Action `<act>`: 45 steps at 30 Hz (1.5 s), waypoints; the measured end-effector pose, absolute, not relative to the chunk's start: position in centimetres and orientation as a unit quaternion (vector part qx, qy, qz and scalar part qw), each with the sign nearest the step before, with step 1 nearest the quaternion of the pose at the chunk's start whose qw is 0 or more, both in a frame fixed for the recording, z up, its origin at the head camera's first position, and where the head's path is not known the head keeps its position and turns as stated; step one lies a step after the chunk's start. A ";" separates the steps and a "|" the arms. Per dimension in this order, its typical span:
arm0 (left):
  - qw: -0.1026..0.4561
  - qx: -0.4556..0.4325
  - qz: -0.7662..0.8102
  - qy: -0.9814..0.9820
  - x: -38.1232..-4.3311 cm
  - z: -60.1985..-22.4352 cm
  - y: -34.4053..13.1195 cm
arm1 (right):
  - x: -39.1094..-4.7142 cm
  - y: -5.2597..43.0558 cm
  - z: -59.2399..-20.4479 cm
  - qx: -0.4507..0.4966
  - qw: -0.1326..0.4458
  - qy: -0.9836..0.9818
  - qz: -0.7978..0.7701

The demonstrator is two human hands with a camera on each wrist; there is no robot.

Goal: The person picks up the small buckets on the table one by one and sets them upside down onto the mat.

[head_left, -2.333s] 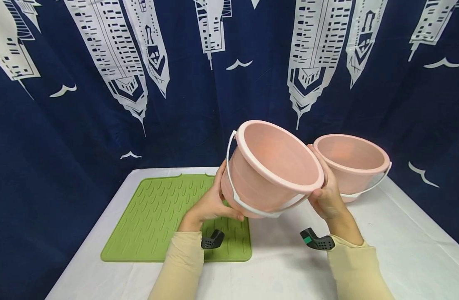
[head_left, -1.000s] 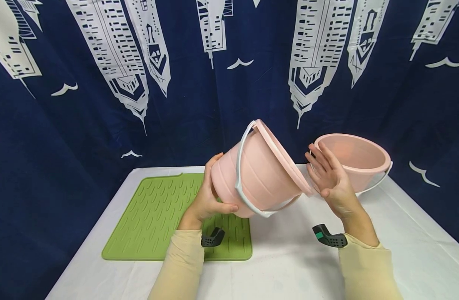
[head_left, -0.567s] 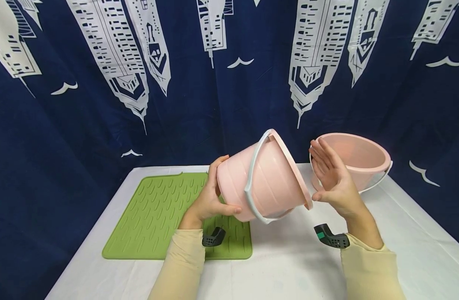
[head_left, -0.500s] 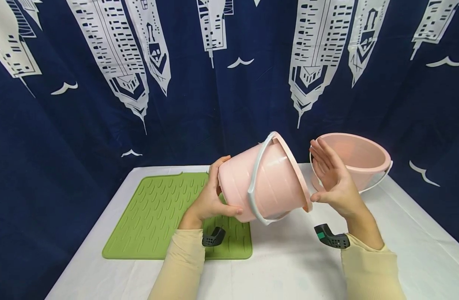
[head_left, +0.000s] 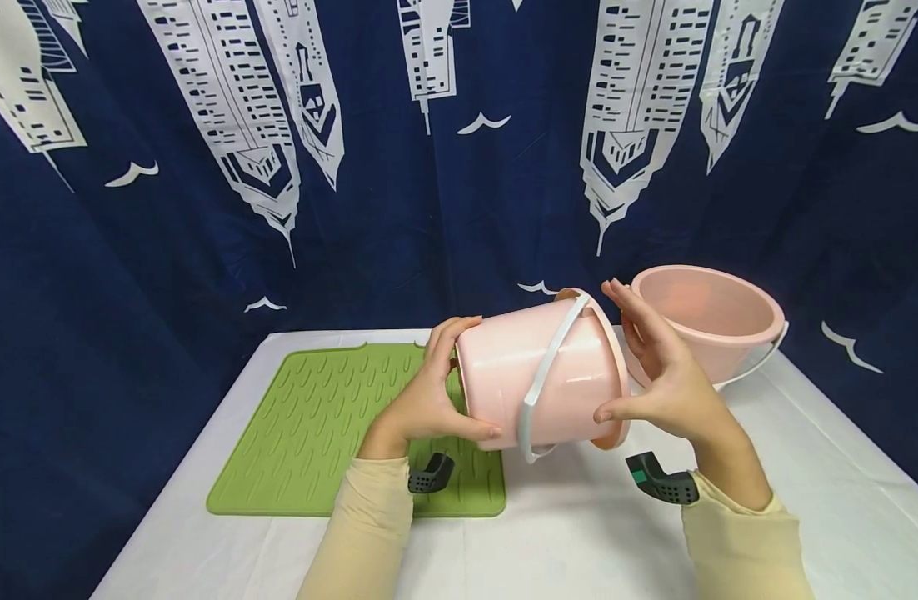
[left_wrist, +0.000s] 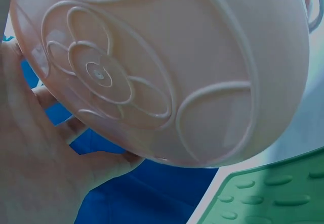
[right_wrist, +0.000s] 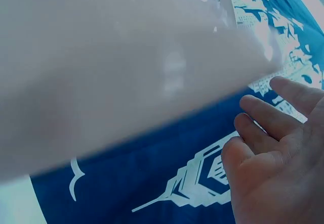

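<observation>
A pink bucket (head_left: 496, 367) with a white handle (head_left: 552, 358) is held tilted onto its side above the table, mouth to the right. My left hand (head_left: 429, 400) grips its base end, thumb on the near side and fingers over the far edge. Raised flower-like lines on the bucket's bottom (left_wrist: 202, 47) show in the left wrist view. At the rim, my right hand (head_left: 672, 383) is spread with straight fingers, its thumb overlapping the rim in the head view. In the right wrist view its fingertips (right_wrist: 248, 105) stand beside the blurred bucket wall (right_wrist: 126, 67). The bucket's inside is hidden.
A second pink bucket (head_left: 717, 358) stands upright at the back right, just behind my right hand. A green ridged mat (head_left: 294, 433) lies on the left of the white-covered table (head_left: 549, 550). A blue curtain with white building prints (head_left: 399, 233) hangs behind.
The bucket has turned from mouth up toward me to lying sideways, mouth right. My right hand let go of the rim, opened, and has come back close to it. The left kept hold.
</observation>
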State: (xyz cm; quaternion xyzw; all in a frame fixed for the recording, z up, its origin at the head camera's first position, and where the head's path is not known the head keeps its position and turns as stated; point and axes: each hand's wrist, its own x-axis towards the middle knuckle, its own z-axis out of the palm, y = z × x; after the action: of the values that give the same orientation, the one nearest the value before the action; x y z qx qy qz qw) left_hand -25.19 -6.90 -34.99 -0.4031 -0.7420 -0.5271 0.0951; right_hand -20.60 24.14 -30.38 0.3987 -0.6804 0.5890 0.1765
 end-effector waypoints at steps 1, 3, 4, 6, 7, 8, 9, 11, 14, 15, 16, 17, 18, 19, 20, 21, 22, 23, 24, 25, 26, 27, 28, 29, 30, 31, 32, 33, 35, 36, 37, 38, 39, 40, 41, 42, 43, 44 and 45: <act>0.101 -0.404 -0.519 -0.746 -25.1 -34.9 -6.9 | -20.5 24.1 -30.3 0.397 0.182 -0.688 0.579; 0.108 -0.403 -0.506 -0.755 -25.0 -34.8 -6.8 | -20.4 23.9 -30.3 0.399 0.192 -0.698 0.563; 0.110 -0.401 -0.502 -0.758 -24.9 -34.7 -6.8 | -20.3 23.8 -30.2 0.398 0.196 -0.702 0.556; 0.111 -0.396 -0.495 -0.765 -24.8 -34.5 -6.8 | -20.2 23.7 -30.1 0.397 0.200 -0.709 0.548; 0.111 -0.392 -0.492 -0.769 -24.7 -34.4 -6.8 | -20.1 23.6 -30.1 0.398 0.201 -0.710 0.546; 0.109 -0.388 -0.489 -0.774 -24.6 -34.3 -6.7 | -20.1 23.5 -30.0 0.399 0.201 -0.710 0.544; 0.108 -0.383 -0.485 -0.778 -24.5 -34.2 -6.7 | -20.1 23.5 -30.0 0.400 0.203 -0.711 0.542; 0.109 -0.375 -0.474 -0.789 -24.4 -34.0 -6.7 | -20.0 23.4 -30.1 0.402 0.204 -0.712 0.539; 0.112 -0.366 -0.451 -0.806 -24.1 -33.8 -6.7 | -20.0 23.2 -30.1 0.405 0.204 -0.714 0.534; 0.114 -0.365 -0.444 -0.810 -24.0 -33.8 -6.7 | -19.9 23.1 -30.1 0.404 0.203 -0.716 0.532; 0.114 -0.366 -0.438 -0.813 -24.0 -33.7 -6.6 | -19.9 23.0 -30.0 0.401 0.202 -0.721 0.528; 0.114 -0.366 -0.433 -0.816 -23.9 -33.7 -6.6 | -19.9 22.9 -30.0 0.398 0.201 -0.726 0.523; 0.114 -0.368 -0.428 -0.817 -23.9 -33.6 -6.6 | -19.9 22.8 -29.9 0.394 0.201 -0.733 0.517; 0.113 -0.371 -0.425 -0.818 -23.9 -33.6 -6.6 | -19.9 22.7 -29.9 0.389 0.201 -0.741 0.508; 0.112 -0.373 -0.423 -0.818 -23.8 -33.6 -6.5 | -19.9 22.6 -30.0 0.388 0.200 -0.748 0.500; 0.110 -0.374 -0.421 -0.819 -23.8 -33.6 -6.5 | -19.9 22.5 -30.0 0.383 0.198 -0.757 0.491; 0.108 -0.376 -0.420 -0.819 -23.8 -33.6 -6.5 | -19.9 22.3 -30.1 0.378 0.198 -0.766 0.481; 0.107 -0.377 -0.419 -0.819 -23.9 -33.6 -6.5 | -20.0 22.2 -30.2 0.376 0.197 -0.773 0.472; 0.107 -0.379 -0.417 -0.819 -23.9 -33.6 -6.5 | -20.0 22.2 -30.2 0.374 0.197 -0.779 0.463; 0.106 -0.380 -0.414 -0.820 -23.9 -33.6 -6.5 | -20.1 22.1 -30.3 0.370 0.197 -0.787 0.453; 0.107 -0.381 -0.411 -0.821 -23.9 -33.6 -6.5 | -20.1 22.0 -30.4 0.366 0.197 -0.793 0.445; 0.108 -0.382 -0.409 -0.822 -23.9 -33.5 -6.5 | -20.2 21.9 -30.5 0.362 0.198 -0.800 0.435; 0.110 -0.383 -0.405 -0.823 -23.8 -33.5 -6.5 | -20.2 21.9 -30.5 0.359 0.198 -0.806 0.428; 0.112 -0.384 -0.402 -0.824 -23.8 -33.5 -6.5 | -20.3 21.8 -30.6 0.358 0.196 -0.809 0.423; 0.114 -0.386 -0.398 -0.824 -23.8 -33.4 -6.5 | -20.3 21.8 -30.6 0.355 0.196 -0.815 0.415; 0.116 -0.388 -0.396 -0.824 -23.8 -33.3 -6.5 | -20.3 21.7 -30.7 0.350 0.193 -0.821 0.407; 0.120 -0.390 -0.391 -0.825 -23.7 -33.3 -6.5 | -20.3 21.6 -30.8 0.349 0.188 -0.826 0.402; 0.123 -0.391 -0.386 -0.826 -23.7 -33.2 -6.5 | -20.4 21.5 -30.8 0.346 0.182 -0.831 0.395; 0.130 -0.394 -0.374 -0.829 -23.5 -33.0 -6.5 | -20.4 21.3 -31.0 0.338 0.171 -0.844 0.380; 0.134 -0.396 -0.367 -0.831 -23.4 -32.9 -6.5 | -20.3 21.2 -31.1 0.332 0.168 -0.852 0.368; 0.137 -0.399 -0.359 -0.833 -23.3 -32.8 -6.4 | -20.3 21.0 -31.1 0.330 0.165 -0.858 0.357; 0.141 -0.401 -0.350 -0.835 -23.2 -32.7 -6.4 | -20.3 20.9 -31.2 0.329 0.162 -0.863 0.348; 0.144 -0.403 -0.342 -0.837 -23.1 -32.5 -6.4 | -20.3 20.7 -31.2 0.327 0.162 -0.868 0.337; 0.147 -0.406 -0.335 -0.838 -22.9 -32.3 -6.3 | -20.3 20.6 -31.3 0.327 0.163 -0.871 0.328; 0.150 -0.408 -0.329 -0.838 -22.8 -32.2 -6.3 | -20.2 20.5 -31.3 0.329 0.164 -0.872 0.322; 0.153 -0.410 -0.323 -0.839 -22.7 -32.1 -6.2 | -20.3 20.4 -31.3 0.331 0.165 -0.873 0.319; 0.154 -0.411 -0.319 -0.840 -22.6 -31.9 -6.2 | -20.3 20.3 -31.4 0.333 0.165 -0.872 0.318; 0.155 -0.411 -0.316 -0.841 -22.5 -31.9 -6.2 | -20.3 20.2 -31.4 0.334 0.165 -0.872 0.318; 0.156 -0.411 -0.315 -0.841 -22.5 -31.8 -6.2 | -20.4 20.2 -31.4 0.335 0.165 -0.872 0.317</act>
State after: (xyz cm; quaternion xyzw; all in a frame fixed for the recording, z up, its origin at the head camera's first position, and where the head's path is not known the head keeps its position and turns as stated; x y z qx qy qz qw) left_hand -22.46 -6.18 -31.80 -0.4113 -0.8412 -0.3147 0.1558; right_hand -20.36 20.21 -31.41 0.3351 -0.8718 0.3166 0.1654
